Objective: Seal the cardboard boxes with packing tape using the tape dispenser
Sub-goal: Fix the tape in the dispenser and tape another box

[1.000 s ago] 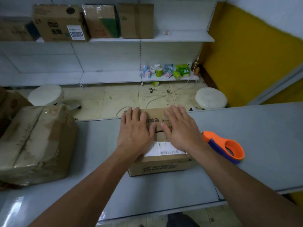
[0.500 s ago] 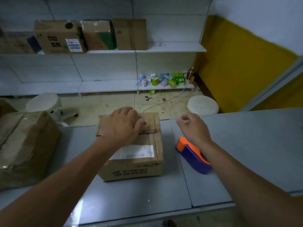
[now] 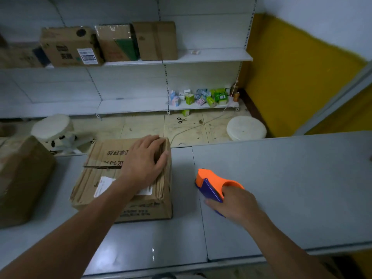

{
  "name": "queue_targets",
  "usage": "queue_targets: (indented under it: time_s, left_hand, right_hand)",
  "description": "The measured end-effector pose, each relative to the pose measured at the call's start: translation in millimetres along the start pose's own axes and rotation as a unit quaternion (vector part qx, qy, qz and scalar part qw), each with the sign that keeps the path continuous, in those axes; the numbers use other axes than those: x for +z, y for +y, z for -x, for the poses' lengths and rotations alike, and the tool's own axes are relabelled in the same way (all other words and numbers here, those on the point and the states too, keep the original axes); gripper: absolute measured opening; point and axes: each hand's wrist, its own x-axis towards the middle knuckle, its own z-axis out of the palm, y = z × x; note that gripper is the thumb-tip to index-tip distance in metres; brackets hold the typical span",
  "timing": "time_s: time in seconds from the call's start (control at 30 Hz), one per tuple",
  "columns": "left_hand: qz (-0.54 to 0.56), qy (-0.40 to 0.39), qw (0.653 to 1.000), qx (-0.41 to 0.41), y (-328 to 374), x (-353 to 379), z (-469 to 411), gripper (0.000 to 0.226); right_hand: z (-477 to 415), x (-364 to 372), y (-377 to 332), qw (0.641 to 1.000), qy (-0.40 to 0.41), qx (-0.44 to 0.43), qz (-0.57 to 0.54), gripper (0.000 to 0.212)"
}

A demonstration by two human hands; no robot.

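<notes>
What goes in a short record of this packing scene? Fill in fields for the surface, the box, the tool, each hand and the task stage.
Surface: grey metal table
Box: small brown cardboard box, flaps closed, seam gap showing
Tool: orange and purple plastic tape dispenser, on the table right of the box
Left hand: pressing flat on the box top
Right hand: fingers gripping the dispenser
Stage: taping not yet begun
</notes>
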Motion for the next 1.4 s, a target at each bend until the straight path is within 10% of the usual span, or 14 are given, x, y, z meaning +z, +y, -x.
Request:
queue_targets:
  time_s: [0.37, 0.47, 0.53, 0.7, 0.9, 1.0, 1.13, 1.4]
  left_hand:
    - [-0.007, 0.007, 1.000, -0.012, 0.9, -0.4, 4.0, 0.061]
    - [-0.014, 0.005, 1.000, -0.012, 0.8, -0.1, 5.4, 0.056]
    - [-0.012, -0.005, 1.000, -0.015, 1.2, -1.1, 5.3, 0.054]
    - [0.031, 0.061, 0.998, 0.002, 16.6, -15.8, 4.3, 0.050]
    - [0.345, -0.044, 0.932, -0.106, 79.3, -43.2, 7.1, 0.024]
    - [0.363, -0.116, 0.919, -0.105, 96.6, -40.2, 8.6, 0.023]
    - [0.373, -0.157, 0.903, -0.147, 106.8, -39.8, 9.1, 0.021]
    - [0.347, -0.126, 0.909, -0.194, 99.7, -45.6, 3.8, 0.013]
  right_hand:
    - [0.5, 17.2, 10.4, 0.999, 0.026, 0.004, 0.045, 0.040]
    - [-3.0, 0.2, 13.4, 0.994, 0.014, 0.042, -0.100, 0.032]
    - [0.8, -21.5, 10.3, 0.922, 0.003, 0.090, -0.377, 0.024]
    - [24.2, -60.9, -4.3, 0.552, -0.060, 0.093, -0.827, 0.027]
    - [37.2, -48.7, -28.6, 0.389, -0.106, 0.063, -0.913, 0.069]
    - [40.9, -48.3, -40.9, 0.386, -0.115, 0.066, -0.913, 0.079]
    - [45.6, -53.4, -51.1, 0.441, -0.126, 0.035, -0.888, 0.036]
    - [44.1, -49.2, -59.8, 0.481, -0.173, -0.001, -0.859, 0.068]
